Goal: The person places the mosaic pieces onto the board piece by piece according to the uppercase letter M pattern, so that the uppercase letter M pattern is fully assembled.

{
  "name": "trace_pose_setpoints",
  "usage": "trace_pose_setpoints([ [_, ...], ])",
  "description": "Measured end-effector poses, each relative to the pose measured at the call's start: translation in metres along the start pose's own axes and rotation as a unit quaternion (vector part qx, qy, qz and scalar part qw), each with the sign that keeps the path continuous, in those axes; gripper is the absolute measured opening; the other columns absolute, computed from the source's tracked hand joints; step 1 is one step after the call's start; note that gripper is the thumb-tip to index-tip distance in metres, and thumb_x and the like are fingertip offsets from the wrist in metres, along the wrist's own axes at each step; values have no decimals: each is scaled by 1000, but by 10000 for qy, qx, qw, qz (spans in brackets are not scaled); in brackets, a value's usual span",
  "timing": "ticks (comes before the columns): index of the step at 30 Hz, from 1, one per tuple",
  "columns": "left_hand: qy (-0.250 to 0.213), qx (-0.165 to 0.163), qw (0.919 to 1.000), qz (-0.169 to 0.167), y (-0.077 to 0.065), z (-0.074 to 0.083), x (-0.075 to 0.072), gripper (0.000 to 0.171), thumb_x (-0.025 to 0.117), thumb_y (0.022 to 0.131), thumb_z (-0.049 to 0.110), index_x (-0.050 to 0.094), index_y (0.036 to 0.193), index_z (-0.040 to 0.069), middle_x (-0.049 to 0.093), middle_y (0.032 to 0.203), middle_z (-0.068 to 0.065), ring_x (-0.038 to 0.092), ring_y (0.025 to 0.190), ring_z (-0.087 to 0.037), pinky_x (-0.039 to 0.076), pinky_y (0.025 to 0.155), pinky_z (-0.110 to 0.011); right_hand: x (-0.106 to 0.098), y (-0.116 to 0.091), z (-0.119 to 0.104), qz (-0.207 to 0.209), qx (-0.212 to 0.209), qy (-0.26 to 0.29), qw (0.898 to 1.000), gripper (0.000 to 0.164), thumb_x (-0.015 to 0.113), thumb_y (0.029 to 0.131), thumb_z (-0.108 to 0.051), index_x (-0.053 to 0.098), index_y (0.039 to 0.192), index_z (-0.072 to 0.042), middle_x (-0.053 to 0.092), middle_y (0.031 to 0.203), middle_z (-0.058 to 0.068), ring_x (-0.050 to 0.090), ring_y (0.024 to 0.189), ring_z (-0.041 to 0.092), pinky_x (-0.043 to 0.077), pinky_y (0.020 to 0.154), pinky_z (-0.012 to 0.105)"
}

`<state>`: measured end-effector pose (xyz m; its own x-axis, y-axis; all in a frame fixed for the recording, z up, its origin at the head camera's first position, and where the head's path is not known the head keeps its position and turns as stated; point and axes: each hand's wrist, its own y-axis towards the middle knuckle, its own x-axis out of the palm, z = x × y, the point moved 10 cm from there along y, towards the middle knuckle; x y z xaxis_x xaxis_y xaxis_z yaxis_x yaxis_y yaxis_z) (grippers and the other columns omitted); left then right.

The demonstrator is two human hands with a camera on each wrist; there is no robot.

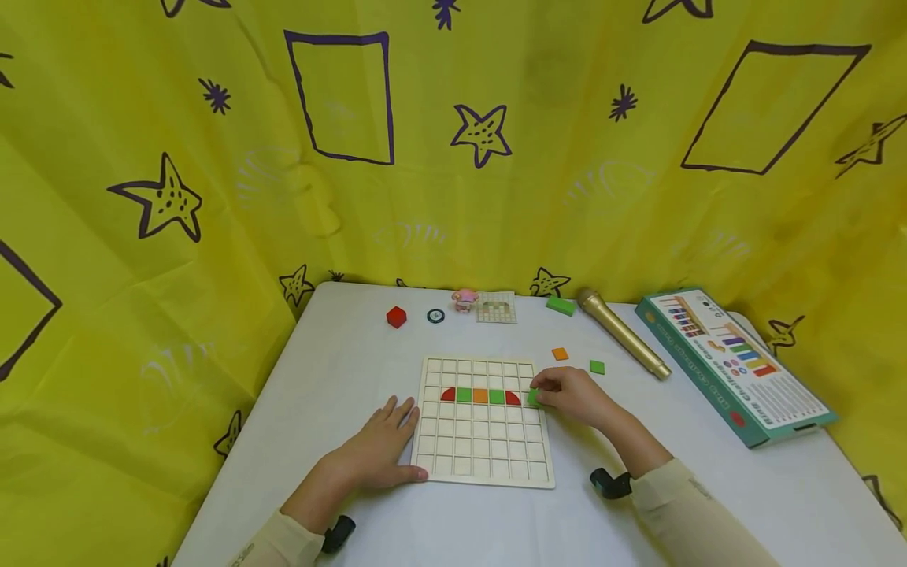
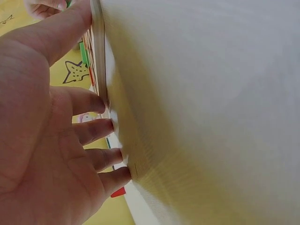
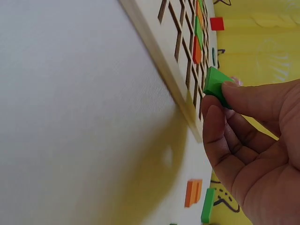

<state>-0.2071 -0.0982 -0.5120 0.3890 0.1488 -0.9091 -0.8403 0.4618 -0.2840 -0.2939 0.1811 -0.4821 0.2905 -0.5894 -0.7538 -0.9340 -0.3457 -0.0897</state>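
Note:
A wooden grid board [image 1: 482, 449] lies flat on the table, with one row holding red rounded pieces at both ends, two green squares and an orange square [image 1: 480, 395] in the middle. My right hand [image 1: 572, 396] pinches a green square tile [image 3: 217, 84] between thumb and fingertips, over the board's right edge. At the board's left side, my left hand [image 1: 379, 449] rests with fingers spread, its thumb touching the lower left corner. In the left wrist view the straight fingers [image 2: 96, 131] reach down to the tabletop beside the board.
Loose orange [image 1: 560, 353] and green tiles [image 1: 597, 367] lie beyond the right hand. Along the back sit a red block [image 1: 397, 316], a round disc [image 1: 435, 316], a pink figurine [image 1: 464, 300], a pattern card [image 1: 497, 307] and a green block [image 1: 560, 305]. A gold microphone [image 1: 623, 334] and game box [image 1: 737, 366] lie right.

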Motion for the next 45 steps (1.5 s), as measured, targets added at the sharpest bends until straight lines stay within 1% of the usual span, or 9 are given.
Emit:
trace_pose_setpoints([
  [3,20,-5,10000,3,0,0,-1,102,71,83,64,33,156,3,23,165,-11,11,152,-40,22,119,-53,5,4,-6,-81,41,63,9999,9,71,93,-10,73,101,-13,67,94,-2,59,89,17,52,82,36],
  [7,81,23,10000,19,-1,1,-1,102,71,83,63,34,156,2,24,165,-12,12,152,-41,22,119,-53,11,8,-16,-166,-18,80,9998,10,71,94,-8,73,102,-13,68,94,-3,60,90,16,52,83,37],
  [11,99,56,9999,27,-1,2,-2,101,71,83,62,34,155,1,25,165,-13,13,151,-42,22,119,-53,18,13,-26,-231,-178,99,9995,10,70,94,-8,73,102,-12,68,94,-3,61,90,15,52,82,38],
  [18,149,18,9999,-11,0,1,-1,101,69,84,64,33,156,3,23,165,-12,12,152,-40,21,120,-52,28,19,-43,-387,-406,199,9982,10,69,94,-7,73,104,-9,69,94,-3,61,88,15,52,81,38],
  [25,132,-14,9999,9,1,0,0,102,70,83,63,33,156,3,24,165,-12,12,152,-40,22,120,-52,37,25,-55,-478,-439,221,9976,8,69,95,-9,73,102,-11,69,92,-3,60,87,13,52,82,36],
  [28,143,-9,9999,16,1,-1,0,101,70,84,63,33,156,3,23,165,-12,12,152,-40,22,120,-52,41,28,-60,-542,-475,284,9970,9,68,95,-7,73,101,-10,69,92,-3,61,86,13,53,80,34],
  [31,130,3,9999,9,0,0,-1,101,70,84,63,33,156,3,23,165,-12,11,152,-40,22,120,-52,45,31,-63,-616,-488,295,9965,8,68,95,-8,73,101,-10,70,91,-2,61,86,12,53,81,33],
  [38,102,73,9999,19,-2,1,-3,101,70,84,62,34,156,1,23,165,-13,13,151,-41,22,119,-53,51,35,-77,-702,-658,255,9950,7,69,94,-7,74,99,-9,69,90,-4,59,85,13,52,82,35],
  [45,157,70,9998,-29,1,0,-1,102,69,84,64,32,156,2,22,165,-13,12,152,-40,22,120,-52,62,40,-87,-780,-659,303,9943,5,71,93,-7,74,96,-10,69,88,-6,59,84,13,52,83,34],
])
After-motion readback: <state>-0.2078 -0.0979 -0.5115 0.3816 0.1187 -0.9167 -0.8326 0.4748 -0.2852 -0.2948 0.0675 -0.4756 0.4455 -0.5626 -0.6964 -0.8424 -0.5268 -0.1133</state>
